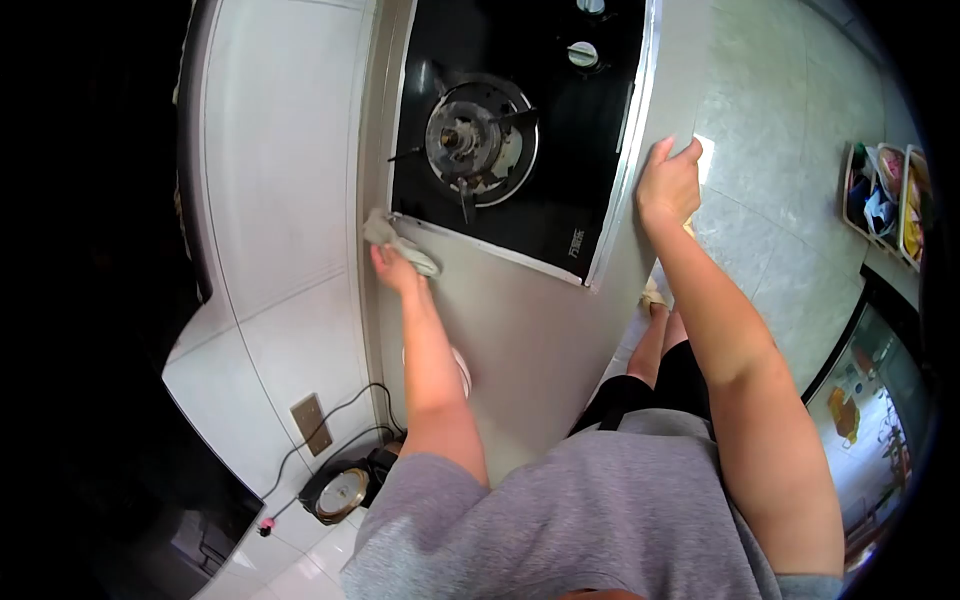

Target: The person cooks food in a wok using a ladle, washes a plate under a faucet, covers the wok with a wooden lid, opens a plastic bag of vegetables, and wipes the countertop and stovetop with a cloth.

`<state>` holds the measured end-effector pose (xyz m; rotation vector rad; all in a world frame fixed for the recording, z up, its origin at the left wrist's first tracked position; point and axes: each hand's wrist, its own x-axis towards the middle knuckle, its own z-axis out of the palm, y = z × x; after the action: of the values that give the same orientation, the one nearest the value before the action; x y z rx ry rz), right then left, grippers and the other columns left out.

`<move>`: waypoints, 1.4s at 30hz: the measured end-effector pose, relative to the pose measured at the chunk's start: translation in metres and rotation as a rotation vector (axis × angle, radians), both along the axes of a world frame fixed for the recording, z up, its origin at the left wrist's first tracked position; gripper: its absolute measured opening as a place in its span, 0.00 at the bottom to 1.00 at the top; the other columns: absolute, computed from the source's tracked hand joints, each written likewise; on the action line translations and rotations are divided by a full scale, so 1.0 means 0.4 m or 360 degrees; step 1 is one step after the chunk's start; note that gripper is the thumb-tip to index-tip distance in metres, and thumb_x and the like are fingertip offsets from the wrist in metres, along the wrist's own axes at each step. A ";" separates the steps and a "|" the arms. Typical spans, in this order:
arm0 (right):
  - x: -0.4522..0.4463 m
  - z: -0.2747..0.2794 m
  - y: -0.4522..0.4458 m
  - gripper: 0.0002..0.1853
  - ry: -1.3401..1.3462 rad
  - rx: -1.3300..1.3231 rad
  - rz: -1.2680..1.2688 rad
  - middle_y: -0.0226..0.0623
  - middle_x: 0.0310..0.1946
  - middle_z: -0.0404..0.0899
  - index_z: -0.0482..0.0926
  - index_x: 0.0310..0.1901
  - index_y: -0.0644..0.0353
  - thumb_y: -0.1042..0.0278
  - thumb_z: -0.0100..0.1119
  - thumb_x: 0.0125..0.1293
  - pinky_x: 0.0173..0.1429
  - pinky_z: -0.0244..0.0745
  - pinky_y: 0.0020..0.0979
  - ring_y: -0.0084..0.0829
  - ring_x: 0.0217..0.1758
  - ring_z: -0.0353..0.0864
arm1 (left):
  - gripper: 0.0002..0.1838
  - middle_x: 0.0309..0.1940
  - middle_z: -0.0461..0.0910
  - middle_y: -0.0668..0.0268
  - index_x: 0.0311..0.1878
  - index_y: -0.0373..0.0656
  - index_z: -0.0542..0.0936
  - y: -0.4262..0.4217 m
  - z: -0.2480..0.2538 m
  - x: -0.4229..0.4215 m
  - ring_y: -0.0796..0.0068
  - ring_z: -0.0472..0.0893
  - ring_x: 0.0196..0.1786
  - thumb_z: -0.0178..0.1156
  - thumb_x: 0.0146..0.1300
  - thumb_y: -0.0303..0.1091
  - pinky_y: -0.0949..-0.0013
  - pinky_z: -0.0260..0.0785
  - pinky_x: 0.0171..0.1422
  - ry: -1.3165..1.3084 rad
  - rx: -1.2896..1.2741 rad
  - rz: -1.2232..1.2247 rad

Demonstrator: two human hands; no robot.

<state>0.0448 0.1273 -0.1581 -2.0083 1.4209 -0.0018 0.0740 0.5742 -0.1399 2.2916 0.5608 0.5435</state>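
My left hand (398,268) is closed on a pale, crumpled cloth (415,258), pressing it to the grey countertop (500,310) beside the near corner of the gas stove (570,170). Part of the cloth reaches up against the wall-side strip. On the other side, my right hand (669,188) grips the counter's front edge, thumb and a finger visible and the other fingers hidden. The stove has a black glass top, a round burner (472,140) with a pan support, and a silver knob (582,54). A silvery strip borders the glass.
White wall tiles (285,150) rise along the left, with a socket plate (311,423). Below it stands a dark appliance (338,492) with a cord. My left forearm partly hides a white round object (462,372). Baskets of packets (880,200) stand at the right on the tiled floor (770,150).
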 end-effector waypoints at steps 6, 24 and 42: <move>0.001 -0.001 0.003 0.27 -0.0022 -0.0069 0.0001 0.54 0.48 0.81 0.65 0.63 0.62 0.48 0.44 0.73 0.49 0.76 0.51 0.55 0.47 0.82 | 0.21 0.61 0.77 0.55 0.66 0.32 0.72 -0.199 0.266 0.234 0.63 0.78 0.59 0.54 0.73 0.30 0.64 0.70 0.65 -0.0440 -0.0097 -0.0257; 0.005 0.007 0.003 0.28 -0.0045 -0.0026 0.0015 0.53 0.54 0.79 0.64 0.65 0.62 0.50 0.46 0.72 0.51 0.75 0.51 0.56 0.50 0.81 | 0.32 0.68 0.71 0.62 0.60 0.60 0.83 -0.393 0.095 0.766 0.60 0.70 0.70 0.67 0.52 0.16 0.62 0.66 0.74 0.0679 0.0657 -0.1904; 0.004 0.009 0.002 0.28 0.0006 -0.0009 0.0024 0.53 0.52 0.80 0.64 0.65 0.62 0.50 0.46 0.72 0.51 0.75 0.51 0.56 0.49 0.82 | 0.35 0.73 0.66 0.69 0.57 0.53 0.85 -0.172 0.133 0.653 0.63 0.68 0.73 0.54 0.52 0.05 0.68 0.60 0.77 0.1145 0.0406 -0.1768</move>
<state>0.0466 0.1281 -0.1543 -2.0244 1.4096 0.0046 0.3354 0.5055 -0.0868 2.5493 -0.5388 -0.7982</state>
